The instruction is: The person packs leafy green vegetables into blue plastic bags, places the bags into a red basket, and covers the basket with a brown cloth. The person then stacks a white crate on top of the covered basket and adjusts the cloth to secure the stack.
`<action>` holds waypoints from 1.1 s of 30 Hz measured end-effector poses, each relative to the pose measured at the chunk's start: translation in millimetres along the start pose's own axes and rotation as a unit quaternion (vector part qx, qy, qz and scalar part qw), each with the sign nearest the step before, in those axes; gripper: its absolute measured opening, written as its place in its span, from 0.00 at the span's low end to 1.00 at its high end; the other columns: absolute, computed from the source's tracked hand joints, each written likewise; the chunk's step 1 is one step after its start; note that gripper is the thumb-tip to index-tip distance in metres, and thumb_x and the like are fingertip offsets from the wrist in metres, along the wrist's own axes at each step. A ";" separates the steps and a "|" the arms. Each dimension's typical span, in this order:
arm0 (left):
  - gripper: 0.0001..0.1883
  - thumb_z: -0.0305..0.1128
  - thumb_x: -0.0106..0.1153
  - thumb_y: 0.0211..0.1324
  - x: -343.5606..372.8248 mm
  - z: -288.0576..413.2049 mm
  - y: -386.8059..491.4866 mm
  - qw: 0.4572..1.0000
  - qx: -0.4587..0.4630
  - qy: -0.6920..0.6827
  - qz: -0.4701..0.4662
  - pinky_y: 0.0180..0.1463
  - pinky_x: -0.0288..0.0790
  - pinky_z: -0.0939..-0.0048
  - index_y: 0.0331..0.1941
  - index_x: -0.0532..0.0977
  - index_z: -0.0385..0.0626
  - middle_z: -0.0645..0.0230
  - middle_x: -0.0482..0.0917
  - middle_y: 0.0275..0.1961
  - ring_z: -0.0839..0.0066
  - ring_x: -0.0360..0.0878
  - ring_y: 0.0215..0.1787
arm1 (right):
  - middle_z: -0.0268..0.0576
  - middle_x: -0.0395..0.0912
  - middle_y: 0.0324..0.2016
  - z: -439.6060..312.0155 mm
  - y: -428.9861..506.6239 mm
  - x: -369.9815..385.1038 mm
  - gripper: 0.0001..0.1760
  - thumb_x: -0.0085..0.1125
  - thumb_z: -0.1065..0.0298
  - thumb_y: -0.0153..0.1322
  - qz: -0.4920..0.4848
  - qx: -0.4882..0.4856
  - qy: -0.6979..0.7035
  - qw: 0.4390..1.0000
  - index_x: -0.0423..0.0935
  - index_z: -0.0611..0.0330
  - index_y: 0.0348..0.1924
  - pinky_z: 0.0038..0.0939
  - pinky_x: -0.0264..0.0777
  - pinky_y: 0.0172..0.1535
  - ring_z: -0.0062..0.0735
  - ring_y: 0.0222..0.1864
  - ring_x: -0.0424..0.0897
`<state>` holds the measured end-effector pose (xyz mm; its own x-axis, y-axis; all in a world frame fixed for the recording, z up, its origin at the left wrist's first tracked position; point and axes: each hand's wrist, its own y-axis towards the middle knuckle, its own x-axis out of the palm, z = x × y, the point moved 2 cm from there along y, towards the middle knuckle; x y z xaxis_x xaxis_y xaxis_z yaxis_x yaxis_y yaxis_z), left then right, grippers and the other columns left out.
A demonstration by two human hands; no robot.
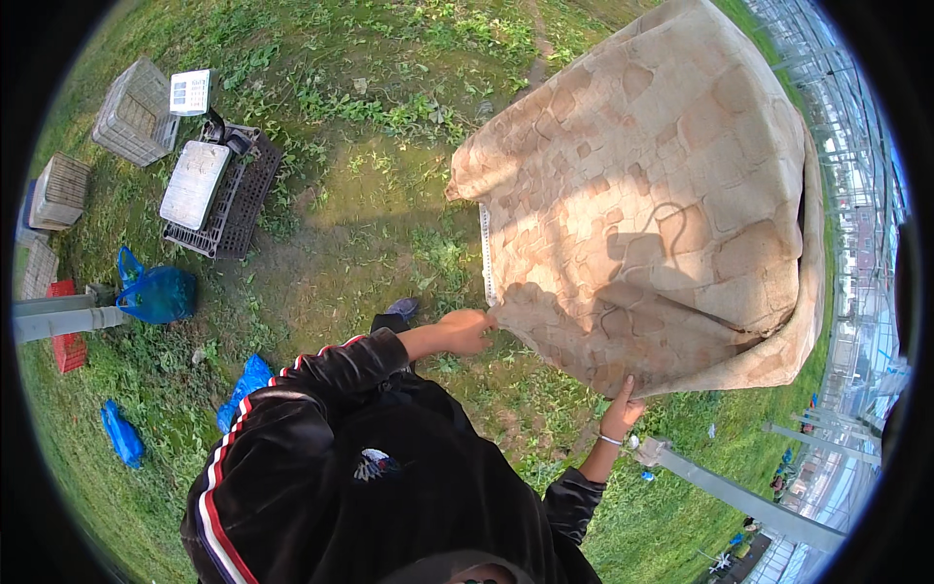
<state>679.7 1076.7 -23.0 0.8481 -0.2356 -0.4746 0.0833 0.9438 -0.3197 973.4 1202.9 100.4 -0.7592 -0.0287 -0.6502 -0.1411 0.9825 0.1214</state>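
A large beige cloth cover (620,146) with a brown stone-like pattern is draped over a bulky load in front of me, to the right. Part of a white plastic crate (486,252) shows beneath its left edge; the rest of the load is hidden. My left hand (467,332) pinches the cloth's near left corner. Farther right, my right hand (622,415) grips the near edge, thumb on top, with a white band around the wrist. Between the hands the cloth hangs loosely, and a deep fold runs along its right side.
At left, a platform scale (195,184) rests on a dark plastic crate (252,197). Plastic crates (135,113) stand beyond it. Nearby are a tied blue bag (164,293), a blue plastic bag (122,434) and a red crate (69,350). Metal posts (744,489) rise on both sides.
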 end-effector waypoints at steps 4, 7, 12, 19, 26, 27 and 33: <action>0.35 0.45 0.63 0.52 -37.0 50.9 39.5 0.985 0.095 -0.081 0.116 0.57 0.69 0.58 0.62 0.62 0.44 0.50 0.70 0.57 0.53 0.72 0.56 | 0.48 0.76 0.28 4.3 -9.0 10.7 0.27 0.55 0.50 0.72 -0.030 0.075 0.026 0.996 0.72 0.74 0.30 0.33 0.67 0.36 0.31 0.29 0.67; 0.46 0.45 0.69 0.45 -55.2 108.0 73.6 0.965 0.189 -0.101 0.154 0.60 0.65 0.57 0.63 0.55 0.37 0.50 0.66 0.58 0.49 0.67 0.59 | 0.59 0.75 0.47 12.9 -16.8 14.9 0.32 0.53 0.50 0.71 -0.035 0.076 0.110 0.990 0.64 0.70 0.56 0.40 0.70 0.50 0.46 0.47 0.76; 0.40 0.34 0.73 0.36 -41.2 154.8 124.1 0.937 0.259 -0.104 0.211 0.55 0.68 0.57 0.54 0.62 0.38 0.52 0.70 0.51 0.51 0.71 0.53 | 0.60 0.80 0.32 28.4 -22.6 15.6 0.26 0.48 0.46 0.72 -0.023 -0.074 -0.309 0.948 0.73 0.51 0.57 0.51 0.70 0.31 0.55 0.28 0.78; 0.22 0.33 0.63 0.50 -33.7 170.0 138.3 0.907 0.206 -0.097 0.355 0.49 0.67 0.55 0.46 0.64 0.41 0.55 0.68 0.46 0.51 0.71 0.48 | 0.58 0.80 0.33 50.0 -28.7 20.0 0.21 0.52 0.59 0.71 -0.125 -0.247 -0.296 0.914 0.73 0.60 0.53 0.48 0.70 0.28 0.51 0.26 0.77; 0.10 0.31 0.54 0.48 -47.5 198.0 110.0 0.836 0.191 -0.062 0.510 0.43 0.67 0.53 0.29 0.68 0.37 0.52 0.71 0.35 0.50 0.71 0.40 | 0.58 0.78 0.39 15.8 -31.4 -4.6 0.26 0.58 0.56 0.68 -0.233 -0.259 -0.051 0.936 0.73 0.66 0.53 0.48 0.70 0.37 0.49 0.36 0.76; 0.09 0.30 0.53 0.47 -47.3 199.3 100.0 0.821 0.181 -0.070 0.537 0.42 0.67 0.53 0.27 0.67 0.36 0.52 0.71 0.32 0.50 0.72 0.39 | 0.58 0.78 0.40 7.5 -34.4 -9.7 0.27 0.58 0.55 0.68 -0.249 -0.257 -0.012 0.934 0.73 0.67 0.53 0.48 0.70 0.39 0.49 0.37 0.76; 0.06 0.20 0.46 0.42 -100.8 216.2 28.9 0.732 0.143 -0.215 0.630 0.28 0.58 0.62 0.22 0.59 0.40 0.56 0.66 0.23 0.60 0.63 0.25 | 0.57 0.77 0.45 -54.6 -47.7 -52.1 0.32 0.63 0.53 0.65 -0.306 -0.271 0.230 0.883 0.73 0.71 0.53 0.48 0.71 0.47 0.47 0.46 0.76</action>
<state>709.8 1177.8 192.9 0.4268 0.9011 0.0767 -0.8535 0.3733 0.3636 985.0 1147.5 169.4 -0.5955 -0.7186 -0.3591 -0.8033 0.5285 0.2744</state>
